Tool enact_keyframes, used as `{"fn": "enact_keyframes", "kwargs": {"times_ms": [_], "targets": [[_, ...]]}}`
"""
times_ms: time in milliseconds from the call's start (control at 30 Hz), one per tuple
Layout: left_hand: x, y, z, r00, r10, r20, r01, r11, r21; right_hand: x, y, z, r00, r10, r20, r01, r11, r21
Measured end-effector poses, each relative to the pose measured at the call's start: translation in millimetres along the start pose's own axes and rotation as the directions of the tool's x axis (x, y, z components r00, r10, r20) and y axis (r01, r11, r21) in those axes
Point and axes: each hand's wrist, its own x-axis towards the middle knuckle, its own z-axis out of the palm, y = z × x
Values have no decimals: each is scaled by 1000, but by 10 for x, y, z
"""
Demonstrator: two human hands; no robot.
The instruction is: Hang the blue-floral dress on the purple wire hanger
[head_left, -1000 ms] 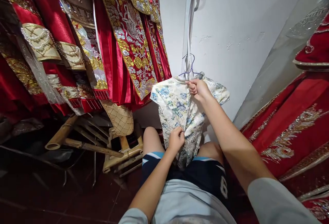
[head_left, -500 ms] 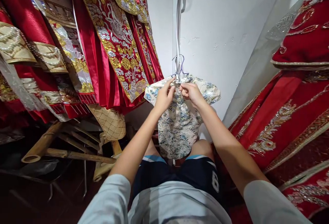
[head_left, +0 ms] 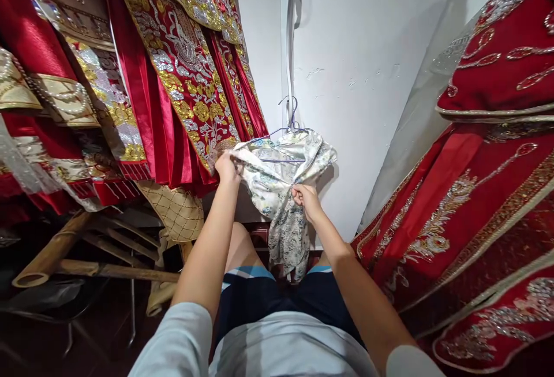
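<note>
A short-sleeved floral shirt [head_left: 288, 227], cream with blue and green print, hangs in front of me on a thin purple hanger [head_left: 293, 112]. Its neck gapes, and the hanger's bar shows through the opening. My left hand [head_left: 228, 168] is closed on the cloth at the shirt's left side and stretches it outward. Lower down, near the middle, my right hand [head_left: 304, 199] pinches a gathered fold of the front. The shirt's lower part hangs bunched and narrow over my knees.
Red embroidered garments [head_left: 190, 77] hang close on the left, and more red beaded garments [head_left: 450, 209] on the right. A bamboo chair [head_left: 116, 270] stands at lower left. White straps [head_left: 289, 36] run down the white wall [head_left: 359, 36] to the hanger.
My left hand has moved out to the left, pulling the shirt's side. My right hand has shifted down with a fold of the front. The neck has opened, and the shirt has bunched up.
</note>
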Motion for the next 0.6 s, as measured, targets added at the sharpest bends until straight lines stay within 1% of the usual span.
{"fn": "enact_keyframes", "kwargs": {"times_ms": [33, 67, 133, 167, 200, 233, 267, 300, 333, 367, 400, 433, 467, 500, 533, 567, 600], "targets": [[-15, -114, -46, 998, -58, -18, 58, 998, -17, -77, 19, 10, 1000, 3, 1, -3, 1000, 28], [-54, -222, -73, 998, -64, -25, 64, 998, -16, -147, 30, 17, 1000, 6, -1, -5, 998, 55], [-165, -385, -85, 1000, -2, -27, 2, 1000, -4, -270, 39, 1, 1000, 5, -14, -3, 994, 107], [-216, -427, -78, 999, 33, -23, -33, 999, -4, -325, 40, -26, 1000, 3, -22, 0, 992, 128], [-253, -440, -69, 996, 87, -4, -87, 996, 1, -377, 42, -63, 1000, 1, -29, 3, 989, 145], [-271, -427, -60, 986, 163, 38, -164, 986, 14, -424, 42, -106, 999, 0, -34, 5, 988, 156], [-270, -394, -54, 962, 254, 98, -258, 965, 34, -467, 42, -149, 999, 2, -32, 4, 987, 162], [-252, -347, -51, 924, 343, 168, -356, 933, 55, -505, 41, -185, 1000, 5, -23, -2, 986, 166], [-222, -296, -51, 882, 407, 238, -434, 898, 73, -536, 38, -209, 1000, 11, -8, -10, 986, 166], [-187, -247, -52, 854, 429, 294, -468, 880, 78, -561, 33, -215, 1000, 17, 14, -19, 987, 161], [-152, -206, -55, 867, 393, 305, -428, 902, 56, -580, 28, -203, 999, 22, 38, -27, 988, 150], [-121, -176, -59, 911, 304, 277, -318, 948, 7, -595, 21, -174, 998, 26, 63, -35, 990, 134], [-98, -158, -62, 954, 188, 232, -178, 982, -64, -608, 15, -131, 996, 31, 87, -41, 993, 110], [-83, -150, -64, 980, 67, 185, -41, 989, -144, -619, 10, -80, 993, 36, 110, -45, 996, 82], [-75, -150, -66, 989, -36, 142, 66, 974, -217, -631, 6, -27, 990, 40, 132, -47, 998, 52], [-75, -156, -68, 988, -111, 106, 136, 953, -271, -644, 2, 22, 987, 43, 153, -47, 999, 23], [-81, -165, -69, 984, -160, 85, 178, 936, -303, -657, 0, 63, 984, 45, 171, -45, 999, -1]]}}
